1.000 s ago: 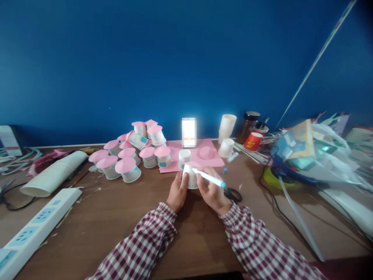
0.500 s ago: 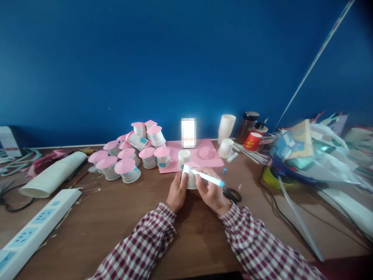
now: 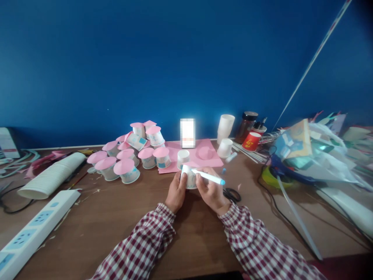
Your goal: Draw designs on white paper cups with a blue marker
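My left hand is closed around the left side of a white paper cup, which has blue marks near its lower rim. In my right hand is a white marker with a light blue end, its tip against or very near the cup's side. Just behind stands another white paper cup, at the front edge of pink paper sheets. To the left sit several paper cups with pink cone tops, some stacked and one tipped over.
A long stack of paper cups lies at the left, near a white power strip. Black-handled scissors rest beside my right wrist. Farther right are a red paper cup, a dark-lidded jar and a cluttered plastic bag.
Both hands stay in nearly the same place with the cup and marker. The marker has shifted very slightly against the cup; the whole view has moved a little.
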Available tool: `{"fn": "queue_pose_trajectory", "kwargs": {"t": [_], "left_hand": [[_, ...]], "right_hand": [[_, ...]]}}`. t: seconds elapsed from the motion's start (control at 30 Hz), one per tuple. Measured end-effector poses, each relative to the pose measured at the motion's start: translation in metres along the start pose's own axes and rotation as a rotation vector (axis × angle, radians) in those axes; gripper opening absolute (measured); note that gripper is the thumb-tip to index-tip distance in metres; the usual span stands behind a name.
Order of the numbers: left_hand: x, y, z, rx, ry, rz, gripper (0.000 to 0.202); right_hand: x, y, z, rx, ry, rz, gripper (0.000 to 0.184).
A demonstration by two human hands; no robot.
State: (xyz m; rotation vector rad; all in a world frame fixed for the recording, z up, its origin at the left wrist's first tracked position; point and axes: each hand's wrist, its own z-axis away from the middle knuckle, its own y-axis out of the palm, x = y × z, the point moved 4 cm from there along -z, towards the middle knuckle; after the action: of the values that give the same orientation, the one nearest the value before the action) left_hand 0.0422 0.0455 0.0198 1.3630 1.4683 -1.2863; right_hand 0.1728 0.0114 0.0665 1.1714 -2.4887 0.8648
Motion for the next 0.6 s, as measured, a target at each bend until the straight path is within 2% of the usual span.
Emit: {"fn": "queue_pose_trajectory", "kwargs": {"t": [0.6], "left_hand": [[-0.0035,0.0011,0.0007,0.021,0.015,-0.001,0.046]], "right_hand": [[-0.0015,-0.0008,-0.0004,-0.001,0.025,0.008,0.008]]}}
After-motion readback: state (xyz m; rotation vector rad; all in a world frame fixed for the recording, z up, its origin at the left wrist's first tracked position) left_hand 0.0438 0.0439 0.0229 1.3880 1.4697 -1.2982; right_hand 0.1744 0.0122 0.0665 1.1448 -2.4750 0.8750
